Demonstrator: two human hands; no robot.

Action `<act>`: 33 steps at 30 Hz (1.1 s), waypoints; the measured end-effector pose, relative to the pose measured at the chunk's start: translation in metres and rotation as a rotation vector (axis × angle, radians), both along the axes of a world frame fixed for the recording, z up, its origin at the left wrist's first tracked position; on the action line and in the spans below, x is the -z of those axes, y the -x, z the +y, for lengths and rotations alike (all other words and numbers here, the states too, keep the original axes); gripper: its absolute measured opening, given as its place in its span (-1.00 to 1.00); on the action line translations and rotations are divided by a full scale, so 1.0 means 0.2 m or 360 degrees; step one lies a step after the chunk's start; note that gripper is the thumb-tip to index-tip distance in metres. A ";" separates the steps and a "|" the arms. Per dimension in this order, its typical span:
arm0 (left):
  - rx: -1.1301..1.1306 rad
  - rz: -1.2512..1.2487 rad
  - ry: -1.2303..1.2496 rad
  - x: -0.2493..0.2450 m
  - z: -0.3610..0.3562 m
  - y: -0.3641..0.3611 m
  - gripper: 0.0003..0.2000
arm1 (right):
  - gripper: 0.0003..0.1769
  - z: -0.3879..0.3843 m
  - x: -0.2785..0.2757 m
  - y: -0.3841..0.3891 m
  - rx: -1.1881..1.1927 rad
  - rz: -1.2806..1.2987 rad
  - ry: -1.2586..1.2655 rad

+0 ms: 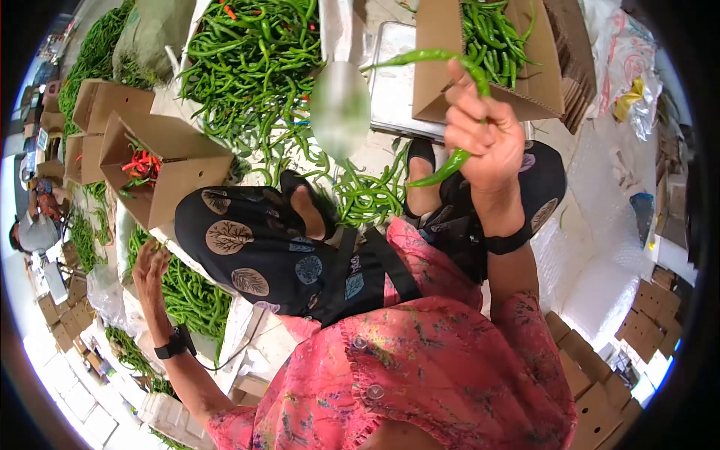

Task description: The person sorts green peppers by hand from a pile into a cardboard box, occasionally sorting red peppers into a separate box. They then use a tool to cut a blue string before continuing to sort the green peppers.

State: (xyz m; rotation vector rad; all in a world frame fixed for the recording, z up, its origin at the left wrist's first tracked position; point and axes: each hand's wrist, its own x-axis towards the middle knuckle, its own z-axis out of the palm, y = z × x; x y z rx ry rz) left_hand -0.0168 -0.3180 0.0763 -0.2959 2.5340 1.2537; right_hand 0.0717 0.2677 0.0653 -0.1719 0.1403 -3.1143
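My right hand [486, 139] is raised in front of the scale and closed around long green chili peppers [433, 55]. One curved length arches out above the fingers, and a pointed end hangs below the palm; whether these are one or two peppers is hidden by the fingers. My left hand [151, 266] is off to the left, fingers curled, beside a crate of green chilies [196, 296] and just below a cardboard box with red chilies [142, 166]. What its fingers hold, if anything, is too small to make out. Loose green chilies [371, 196] lie between my feet.
A large heap of green chilies [251, 67] fills a container ahead. At the right, an open cardboard box [436, 64] holding green chilies stands on a scale [391, 90]. Flattened cardboard [574, 64] and bubble wrap [592, 202] lie further right. Another person [36, 232] is far left.
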 end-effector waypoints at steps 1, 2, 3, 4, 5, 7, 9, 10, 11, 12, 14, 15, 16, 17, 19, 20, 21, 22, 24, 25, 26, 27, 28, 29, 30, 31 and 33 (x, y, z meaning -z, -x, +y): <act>0.0073 0.0003 -0.0003 -0.03 0.13 0.04 -0.47 | -0.46 0.03 -0.06 0.00 0.0011 0.0011 0.0006; 0.0150 0.0011 -0.0009 -0.04 0.23 0.07 -0.48 | -0.46 0.06 -0.11 0.01 0.0035 0.0009 -0.0022; 0.0170 0.0022 -0.0073 -0.01 0.29 0.11 -0.49 | -0.47 0.08 -0.15 0.01 0.0047 0.0064 -0.0028; 0.0194 0.0030 -0.0109 0.03 0.33 0.14 -0.49 | -0.47 0.11 -0.19 0.02 0.0055 0.0120 -0.0039; 0.0301 0.0039 -0.0148 0.06 0.36 0.17 -0.49 | -0.49 0.14 -0.21 0.02 0.0065 0.0151 -0.0046; 0.0442 0.0049 -0.0202 0.16 0.36 0.23 -0.50 | -0.49 0.20 -0.25 0.04 0.0119 0.0178 -0.0081; 0.0507 0.0093 -0.0328 0.27 0.38 0.28 -0.51 | -0.50 0.24 -0.30 0.04 0.0171 0.0195 -0.0061; 0.0552 0.0125 -0.0428 0.31 0.41 0.30 -0.52 | -0.50 0.26 -0.32 0.04 0.0181 0.0198 -0.0090; 0.0566 0.0044 -0.0409 0.33 0.43 0.31 -0.53 | -0.51 0.28 -0.34 0.04 0.0223 0.0184 -0.0074; 0.0576 0.0047 -0.0435 0.32 0.49 0.32 -0.53 | -0.51 0.29 -0.36 0.04 0.0265 0.0171 -0.0054; 0.0659 0.0194 -0.0407 0.22 0.62 0.34 -0.54 | -0.52 0.27 -0.40 0.05 0.0278 0.0188 -0.0058; 0.0524 0.0158 -0.0331 0.01 0.84 0.29 -0.59 | -0.52 0.24 -0.41 0.06 0.0269 0.0195 -0.0022; 0.0505 0.0158 -0.0423 -0.11 0.96 0.27 -0.59 | -0.52 0.21 -0.42 0.07 0.0252 0.0200 0.0021; 0.0480 0.0156 -0.0508 -0.21 1.06 0.26 -0.59 | -0.53 0.20 -0.42 0.09 0.0224 0.0223 0.0030; 0.0540 0.0191 -0.0682 -0.43 1.24 0.17 -0.65 | -0.53 0.14 -0.43 0.13 0.0193 0.0266 0.0100; 0.0629 0.0256 -0.0585 -0.55 1.35 0.09 -0.62 | -0.53 0.11 -0.43 0.15 0.0183 0.0302 0.0160; 0.1021 0.0532 -0.0487 -0.59 1.40 0.08 -0.55 | -0.53 0.08 -0.43 0.17 0.0175 0.0311 0.0202; 0.1136 0.0583 -0.0533 -0.60 1.47 0.06 -0.46 | -0.53 0.04 -0.43 0.19 0.0146 0.0312 0.0221; 0.1110 0.0150 -0.0844 -0.64 1.63 0.00 -0.43 | -0.53 -0.03 -0.43 0.23 0.0073 0.0403 0.0257; 0.1247 0.0179 -0.0898 -0.58 1.68 0.01 -0.47 | -0.53 -0.06 -0.42 0.24 0.0035 0.0420 0.0302; 0.1149 0.0016 -0.1121 -0.54 1.72 -0.01 -0.58 | -0.53 -0.09 -0.42 0.25 0.0018 0.0421 0.0316; 0.1125 -0.0091 -0.1280 -0.52 1.74 -0.02 -0.65 | -0.53 -0.11 -0.42 0.25 0.0006 0.0421 0.0308; 0.1101 -0.0206 -0.1440 -0.50 1.75 -0.03 -0.72 | -0.53 -0.13 -0.41 0.25 0.0001 0.0415 0.0301; 0.1023 -0.0106 -0.1462 -0.50 1.76 -0.05 -0.82 | -0.54 -0.13 -0.40 0.25 0.0007 0.0392 0.0297; 0.1016 -0.0114 -0.1458 -0.49 1.76 -0.06 -0.82 | -0.54 -0.13 -0.38 0.25 0.0006 0.0384 0.0304; 0.0954 -0.0103 -0.1442 -0.46 1.75 -0.07 -0.83 | -0.54 -0.12 -0.36 0.25 -0.0030 0.0396 0.0254; 0.0843 -0.0100 -0.1517 -0.42 1.74 -0.09 -0.82 | -0.55 -0.14 -0.35 0.25 -0.0073 0.0413 0.0219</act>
